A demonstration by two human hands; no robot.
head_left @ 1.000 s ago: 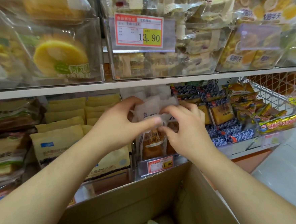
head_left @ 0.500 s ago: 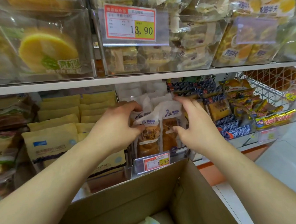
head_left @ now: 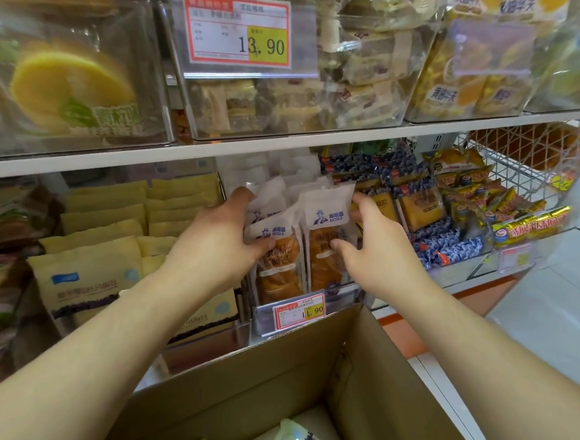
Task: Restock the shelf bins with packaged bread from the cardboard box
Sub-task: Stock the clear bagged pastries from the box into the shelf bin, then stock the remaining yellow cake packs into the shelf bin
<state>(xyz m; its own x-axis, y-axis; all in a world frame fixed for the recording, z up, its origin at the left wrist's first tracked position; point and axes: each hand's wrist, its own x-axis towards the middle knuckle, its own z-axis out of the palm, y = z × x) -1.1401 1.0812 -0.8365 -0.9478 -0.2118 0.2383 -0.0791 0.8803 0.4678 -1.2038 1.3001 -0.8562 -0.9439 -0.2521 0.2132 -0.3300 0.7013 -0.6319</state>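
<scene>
Shelf unit [head_left: 276, 144], white, 2 tiers in view: upper tier w/ clear bins of cakes, lower tier w/ the bin we work in.

Cardboard box [head_left: 259, 387], open, at the bottom of view, just in front of the lower tier. Pale green-yellow packs [head_left: 290, 439] show inside; stock left to move, we judge.

Tan bread bags [head_left: 90, 278], stacked rows, bin to the left. Blue-print packs [head_left: 448, 246] & yellow snack packs [head_left: 464, 187] to the right, wire basket [head_left: 518, 166] beyond.

Clear bin [head_left: 264, 319], centre of lower tier, price tag [head_left: 300, 311] reading 1.90 on its front. Holds white BOSUI bread packs, upright, 2 front-facing: left pack [head_left: 277, 255], right pack [head_left: 328, 244], touching side by side, more white packs behind.

Left hand [head_left: 211, 242]: fingers curl over the left pack's top-left edge, thumb presses its face; it grips that pack. Right hand [head_left: 373, 248]: thumb on the right pack's face, fingers behind its right edge; a pinch on that pack.

Step in hand, as we judge: squaring the 2 front packs in the bin.

How we do it well:
1. Hold by the sealed edges, light squeeze only; the bread is soft & dents.
2. Keep logos forward, packs upright, bottoms seated behind the tag.
3. Push the rows back evenly so neither pack leans.
4. Don't knock the tag holder on the way out.
</scene>
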